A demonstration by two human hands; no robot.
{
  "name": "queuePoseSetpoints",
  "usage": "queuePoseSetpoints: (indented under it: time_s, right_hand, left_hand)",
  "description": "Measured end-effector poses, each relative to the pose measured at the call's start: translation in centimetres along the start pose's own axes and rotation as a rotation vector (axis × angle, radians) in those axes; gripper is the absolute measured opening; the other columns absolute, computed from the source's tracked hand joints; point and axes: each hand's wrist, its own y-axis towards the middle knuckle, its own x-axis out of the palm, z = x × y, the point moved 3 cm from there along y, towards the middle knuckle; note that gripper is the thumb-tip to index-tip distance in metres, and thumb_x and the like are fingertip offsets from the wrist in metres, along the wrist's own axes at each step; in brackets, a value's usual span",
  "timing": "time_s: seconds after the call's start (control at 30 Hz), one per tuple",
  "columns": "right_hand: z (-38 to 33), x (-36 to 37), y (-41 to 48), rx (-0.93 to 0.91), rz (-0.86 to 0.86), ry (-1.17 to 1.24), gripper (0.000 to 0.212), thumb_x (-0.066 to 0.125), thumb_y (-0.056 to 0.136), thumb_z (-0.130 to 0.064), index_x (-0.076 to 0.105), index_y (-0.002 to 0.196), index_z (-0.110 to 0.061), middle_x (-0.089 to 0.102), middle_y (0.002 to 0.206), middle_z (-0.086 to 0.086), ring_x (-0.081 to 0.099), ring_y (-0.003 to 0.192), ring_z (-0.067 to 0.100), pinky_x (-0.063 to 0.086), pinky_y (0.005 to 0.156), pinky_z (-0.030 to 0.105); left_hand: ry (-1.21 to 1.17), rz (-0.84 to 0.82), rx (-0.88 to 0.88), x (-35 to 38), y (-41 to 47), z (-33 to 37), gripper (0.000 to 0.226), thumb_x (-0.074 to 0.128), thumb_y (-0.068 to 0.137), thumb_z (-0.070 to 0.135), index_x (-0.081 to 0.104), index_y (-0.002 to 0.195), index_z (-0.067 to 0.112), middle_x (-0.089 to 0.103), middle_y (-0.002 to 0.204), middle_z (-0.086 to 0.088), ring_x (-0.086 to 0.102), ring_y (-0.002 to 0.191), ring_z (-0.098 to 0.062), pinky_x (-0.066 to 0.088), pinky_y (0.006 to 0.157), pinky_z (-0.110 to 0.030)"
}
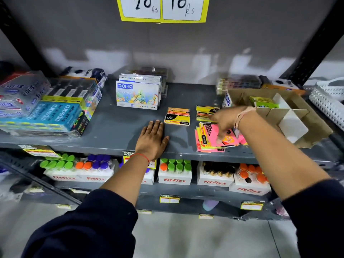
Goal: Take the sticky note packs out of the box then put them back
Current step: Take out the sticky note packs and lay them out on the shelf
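Note:
A brown cardboard box point(309, 127) with white dividers lies on the right of the grey shelf point(119, 127); one green pack point(263, 102) sits in a back compartment. Left of the box lie sticky note packs: a yellow-orange pack point(177, 116), a yellow pack point(204, 113), and a loose pile of pink packs point(210, 138) at the shelf's front. My right hand point(224, 125) reaches over the pink pile, fingers spread and pointing down onto it, gripping nothing I can see. My left hand point(151, 139) rests flat on the shelf, palm down, fingers apart.
DOMS oil pastel boxes point(137, 96) stand at the back centre. Pencil and pen cartons point(54, 112) are stacked at the left. More small cartons point(240, 83) sit behind the cardboard box. Fitfizz bottle cartons point(175, 175) fill the shelf below. Black uprights frame both sides.

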Motion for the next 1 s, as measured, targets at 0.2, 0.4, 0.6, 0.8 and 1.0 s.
queuePoseSetpoints:
  time_s: [0.2,0.4,0.6,0.8,1.0]
  right_hand:
    - [-0.7,2.0,-0.8,-0.012,0.129,-0.063,0.071,0.083,0.066,-0.030,0.052,0.125,-0.004,0.061,0.124,0.014,0.058,0.111,0.030,0.050,0.091,0.033]
    - [-0.7,-1.2,-3.2,-0.077,0.275,0.243,0.078,0.080,0.069,-0.032,0.047,0.134,-0.005,0.053,0.127,0.013,0.054,0.103,0.025,0.046,0.089,0.030]
    - [-8.1,-1.6,-0.6,-0.282,0.394,0.299,0.078,0.079,0.066,-0.045,0.053,0.124,0.000,0.050,0.118,0.015,0.050,0.115,0.030,0.043,0.094,0.030]
    - [-9.9,1.5,3.1,-0.187,0.289,0.198,0.082,0.074,0.068,-0.051,0.051,0.129,-0.002,0.051,0.129,0.014,0.053,0.118,0.031,0.049,0.097,0.040]
    - [-6.2,0.3,0.8,-0.232,0.380,0.278,0.091,0.074,0.074,-0.040,0.029,0.147,-0.011,0.020,0.158,0.008,0.024,0.145,0.026,0.024,0.119,0.036]
  left_hand:
    - [-0.019,-0.029,0.008,-0.1,-0.2,-0.1,0.060,0.022,0.100,0.040,0.006,0.150,0.010,0.003,0.161,-0.007,-0.001,0.149,-0.022,0.001,0.121,-0.034]
    - [-0.081,-0.018,0.004,-0.6,-0.3,-0.4,0.056,0.025,0.100,0.034,0.010,0.149,0.011,0.006,0.160,-0.004,0.002,0.149,-0.018,0.003,0.122,-0.032]
    - [-0.139,0.057,-0.131,-1.0,-0.1,-1.3,0.051,0.024,0.101,0.024,0.014,0.149,0.009,0.010,0.160,-0.006,0.001,0.149,-0.021,0.002,0.121,-0.033]
    - [-0.129,0.053,-0.127,-0.8,-0.1,-2.0,0.050,0.027,0.100,0.024,0.021,0.148,0.010,0.017,0.159,-0.006,0.007,0.148,-0.025,0.010,0.121,-0.037]
    - [-0.116,0.026,-0.101,-0.7,-0.3,-1.9,0.052,0.025,0.101,0.029,0.014,0.149,0.014,0.010,0.160,-0.003,0.001,0.149,-0.024,0.005,0.121,-0.038]
